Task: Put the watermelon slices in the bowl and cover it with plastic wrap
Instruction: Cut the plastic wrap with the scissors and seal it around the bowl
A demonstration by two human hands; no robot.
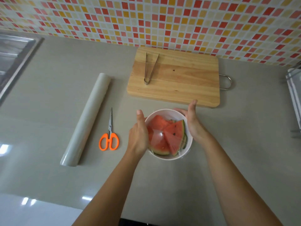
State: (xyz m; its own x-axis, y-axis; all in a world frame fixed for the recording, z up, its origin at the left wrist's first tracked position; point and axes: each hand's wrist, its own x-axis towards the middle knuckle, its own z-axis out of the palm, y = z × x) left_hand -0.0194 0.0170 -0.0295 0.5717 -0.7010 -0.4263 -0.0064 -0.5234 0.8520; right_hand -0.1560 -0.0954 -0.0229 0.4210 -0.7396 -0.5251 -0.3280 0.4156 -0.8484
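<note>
1. Head view: bowl (187, 148), white, sits on the grey counter (228, 160), just in front of the cutting board (179, 88).
2. Watermelon slices (172, 136) are inside the bowl, overlapping, rinds toward the near and right rim.
3. Plastic wrap (156, 136) is stretched over the bowl mouth; glare and creases show over the fruit.
4. Left hand (138, 134): palm against the bowl's left wall, thumb straight and pointing away. Fingers are hidden behind the hand, so I cannot tell if it grips.
5. Right hand (191, 121): on the right wall, fingers curved round the far rim and grasping the bowl, thumb up.
6. Tongs (149, 69) lie on the board, tips apart and pointing at the tiled wall (146, 18).
7. Orange-handled scissors (109, 137), closed, lie left of the bowl. The wrap roll (86, 119) lies further left, at a diagonal.
8. Sink (13, 54) is at the far left edge.
</note>
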